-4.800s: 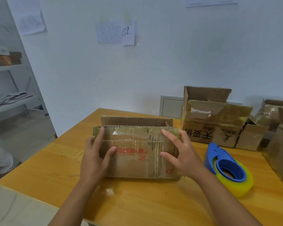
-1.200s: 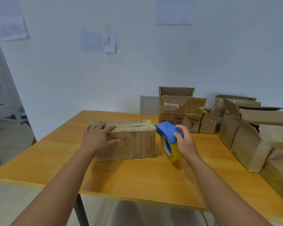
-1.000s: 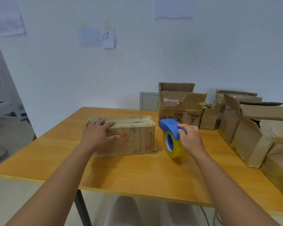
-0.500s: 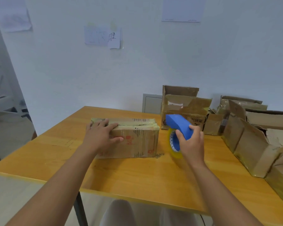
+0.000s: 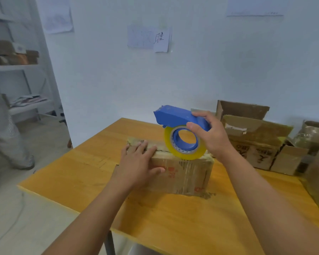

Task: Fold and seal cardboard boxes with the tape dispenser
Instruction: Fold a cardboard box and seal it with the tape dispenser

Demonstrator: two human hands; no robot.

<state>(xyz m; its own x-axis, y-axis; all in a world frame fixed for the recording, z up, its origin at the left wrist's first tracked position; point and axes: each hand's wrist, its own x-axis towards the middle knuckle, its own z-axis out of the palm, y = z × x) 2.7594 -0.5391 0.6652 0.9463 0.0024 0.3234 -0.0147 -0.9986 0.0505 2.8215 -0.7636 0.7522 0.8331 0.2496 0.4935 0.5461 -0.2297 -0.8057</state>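
Orange wooden table (image 5: 173, 218) against white wall (image 5: 210, 70). Left hand (image 5: 138, 162) lies flat on the box (image 5: 184, 173); right hand (image 5: 212, 137) grips the tape dispenser (image 5: 180, 129) atop it. Open boxes (image 5: 252, 138) right.

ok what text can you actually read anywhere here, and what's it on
"畦", or something close to it: handwritten on the small note on the wall.
Red print on the front of the box: too blurred to read.
Black characters on the open box behind: too blurred.
Wall sheets: too faint.
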